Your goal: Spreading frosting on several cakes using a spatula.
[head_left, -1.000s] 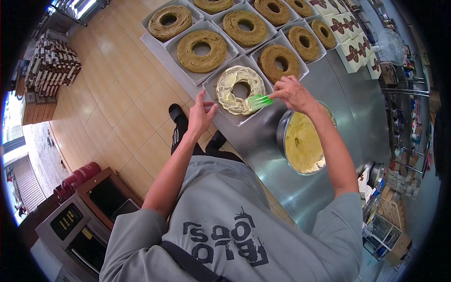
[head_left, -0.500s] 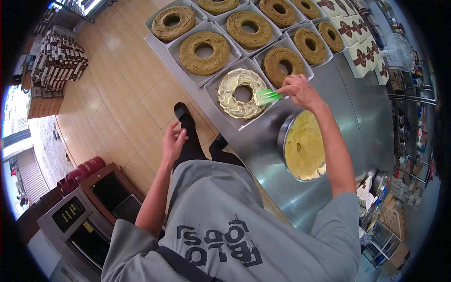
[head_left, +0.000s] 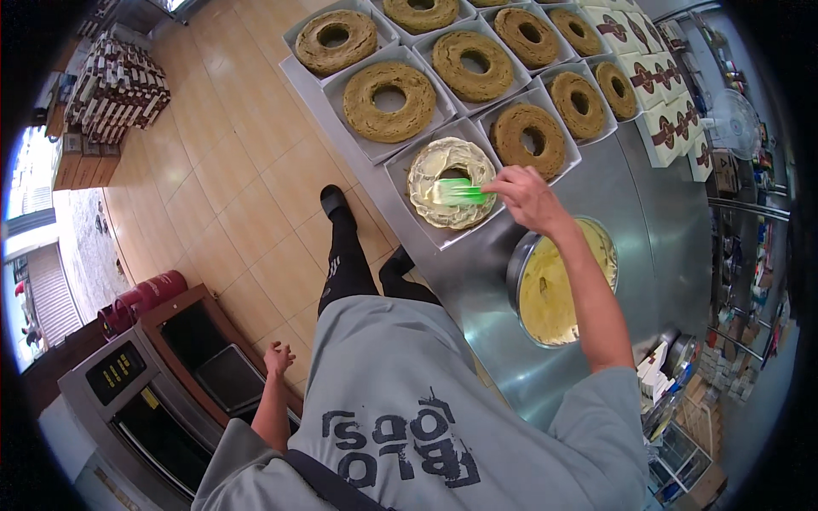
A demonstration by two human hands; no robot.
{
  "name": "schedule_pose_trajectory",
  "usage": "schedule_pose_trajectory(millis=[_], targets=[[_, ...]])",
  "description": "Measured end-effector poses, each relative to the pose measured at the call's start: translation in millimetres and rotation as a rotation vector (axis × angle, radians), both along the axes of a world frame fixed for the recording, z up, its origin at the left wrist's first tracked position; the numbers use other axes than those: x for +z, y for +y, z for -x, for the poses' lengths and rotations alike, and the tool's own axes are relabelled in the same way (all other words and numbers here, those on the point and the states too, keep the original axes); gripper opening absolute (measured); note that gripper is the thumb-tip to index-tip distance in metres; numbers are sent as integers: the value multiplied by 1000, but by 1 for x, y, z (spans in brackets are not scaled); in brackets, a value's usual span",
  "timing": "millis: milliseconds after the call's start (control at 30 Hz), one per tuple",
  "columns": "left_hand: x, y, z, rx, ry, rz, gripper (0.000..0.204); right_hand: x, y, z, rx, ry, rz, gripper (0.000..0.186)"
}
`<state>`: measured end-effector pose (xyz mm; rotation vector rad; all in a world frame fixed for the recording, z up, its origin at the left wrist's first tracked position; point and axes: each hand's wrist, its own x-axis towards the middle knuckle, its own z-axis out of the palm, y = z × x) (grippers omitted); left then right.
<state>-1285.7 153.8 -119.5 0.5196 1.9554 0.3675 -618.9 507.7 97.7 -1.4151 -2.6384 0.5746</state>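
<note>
My right hand (head_left: 524,196) is closed around a green spatula (head_left: 464,194), its cream-smeared head lying on the ring cake with pale cream (head_left: 449,153) in an open white box (head_left: 400,221) on the steel table. Just below my right hand, a metal bowl (head_left: 567,277) holds yellow cream, partly hidden by my forearm. My left hand (head_left: 279,356) hangs low at my side with its fingers apart, holding nothing, away from the table.
Several plain brown ring cakes (head_left: 383,119) sit in white boxes across the steel table (head_left: 648,247). White printed boxes (head_left: 656,85) and a fan (head_left: 737,123) are at the right. At the left are stacked boxes (head_left: 115,102), a red cylinder (head_left: 153,294) and an oven (head_left: 128,400).
My left hand has left the cake box and dropped down to my side. My right hand with the spatula has moved leftward over the cream-covered cake. The view has shifted slightly.
</note>
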Motion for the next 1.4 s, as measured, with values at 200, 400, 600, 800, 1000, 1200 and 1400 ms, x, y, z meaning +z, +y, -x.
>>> schedule_pose_trajectory(millis=[200, 400, 600, 800, 1000, 1200, 1400], targets=[[-11, -12, -4, 137, 40, 130, 50, -31, 38, 32, 40, 105, -83, 41], [25, 64, -46, 117, -111, -46, 50, -44, 37, 35, 57, 223, -62, 39], [22, 75, -47, 115, -136, -107, 52, -43, 32, 42, -246, 241, -37, 35], [18, 64, -35, 127, -118, -49, 51, -30, 16, 47, -295, 108, -126, 32], [13, 48, -28, 136, -123, 3, 51, -13, -11, 74, -356, 32, -189, 34], [10, 62, -26, 96, -120, 10, 51, -24, -19, 94, -504, 24, -168, 34], [3, 94, -18, 66, -147, -26, 51, -25, -78, 140, -662, 82, -51, 35]])
